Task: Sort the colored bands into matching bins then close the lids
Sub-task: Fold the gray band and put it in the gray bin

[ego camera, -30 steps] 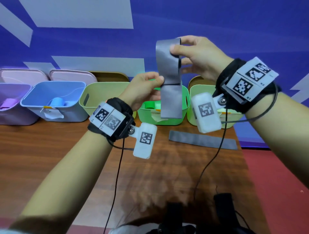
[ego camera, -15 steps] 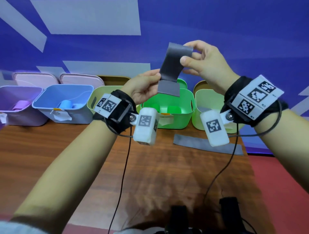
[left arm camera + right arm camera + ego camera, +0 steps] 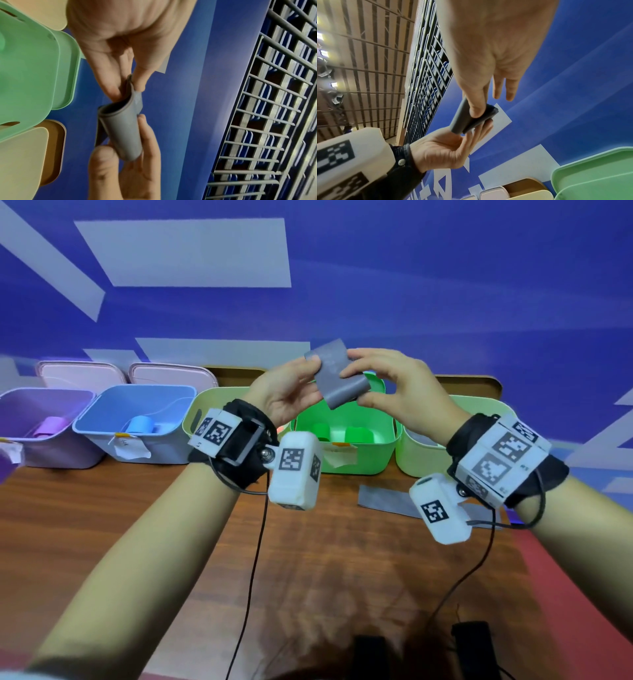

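Grey band: folded into a loose roll, being held in the air above the bright green bin, between both hands
Left hand: thumb and fingers are pinching the band's upper left end; in the left wrist view the thumb tip is pressing the outer layer against a finger lying on the inner side
Right hand: fingers are curling round the band's lower right, folded end; thumb is sitting under the fold, forefinger is lying on top
Right wrist view: thumb is pressing on the roll, two other fingers are stretching past it, clear of the band
Second grey band: lying flat on the table, just in front of the pale green bin on the right, partly hidden by the right wrist camera
Bins: standing in a row at the table's far edge, all open: purple, blue, pale green, bright green, pale green
Bin contents: a purple roll is lying in the purple bin, a blue roll in the blue bin, green rolls in the bright green bin
Lids: leaning upright behind the bins against the blue wall
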`<action>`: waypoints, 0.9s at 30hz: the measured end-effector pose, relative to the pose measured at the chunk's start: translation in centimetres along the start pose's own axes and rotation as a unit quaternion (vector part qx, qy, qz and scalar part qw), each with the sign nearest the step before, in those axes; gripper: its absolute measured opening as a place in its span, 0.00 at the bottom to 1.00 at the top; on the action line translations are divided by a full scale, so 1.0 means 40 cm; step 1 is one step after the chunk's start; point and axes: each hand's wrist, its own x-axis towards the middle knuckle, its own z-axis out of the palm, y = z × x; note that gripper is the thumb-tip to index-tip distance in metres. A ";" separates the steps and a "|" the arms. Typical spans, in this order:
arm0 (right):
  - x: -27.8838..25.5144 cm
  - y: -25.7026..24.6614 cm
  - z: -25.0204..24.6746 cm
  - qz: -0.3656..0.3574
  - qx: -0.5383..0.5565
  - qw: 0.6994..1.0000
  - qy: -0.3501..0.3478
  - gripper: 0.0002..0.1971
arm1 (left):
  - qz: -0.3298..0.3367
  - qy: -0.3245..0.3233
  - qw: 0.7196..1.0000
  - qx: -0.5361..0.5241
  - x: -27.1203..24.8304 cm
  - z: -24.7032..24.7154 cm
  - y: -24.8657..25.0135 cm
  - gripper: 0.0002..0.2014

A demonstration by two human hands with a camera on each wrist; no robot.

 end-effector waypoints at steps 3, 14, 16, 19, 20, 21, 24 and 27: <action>-0.005 0.001 0.010 0.060 0.057 0.996 -0.022 0.25 | 0.088 0.039 0.994 0.046 0.004 0.003 -0.013 0.09; 0.054 0.001 0.042 0.119 0.068 0.983 0.122 0.22 | 0.228 0.035 0.970 -0.076 0.010 0.035 -0.071 0.12; 0.059 0.003 0.042 0.142 0.083 0.980 0.109 0.24 | 0.227 0.038 0.971 -0.072 0.014 0.034 -0.080 0.11; 0.072 0.008 0.037 0.168 0.120 0.972 0.109 0.20 | 0.230 0.051 0.970 -0.056 0.015 0.034 -0.095 0.10; 0.075 0.009 0.036 0.164 0.126 0.971 0.117 0.16 | 0.233 0.055 0.969 -0.055 0.016 0.034 -0.098 0.10; 0.076 0.009 0.036 0.159 0.134 0.970 0.124 0.13 | 0.235 0.055 0.969 -0.056 0.015 0.034 -0.100 0.10; 0.074 0.010 0.037 0.156 0.183 0.963 0.123 0.06 | 0.233 0.029 0.970 -0.055 0.013 0.033 -0.105 0.11; 0.072 0.018 0.039 0.158 0.212 0.955 0.133 0.06 | 0.218 -0.007 0.975 -0.040 0.008 0.034 -0.111 0.11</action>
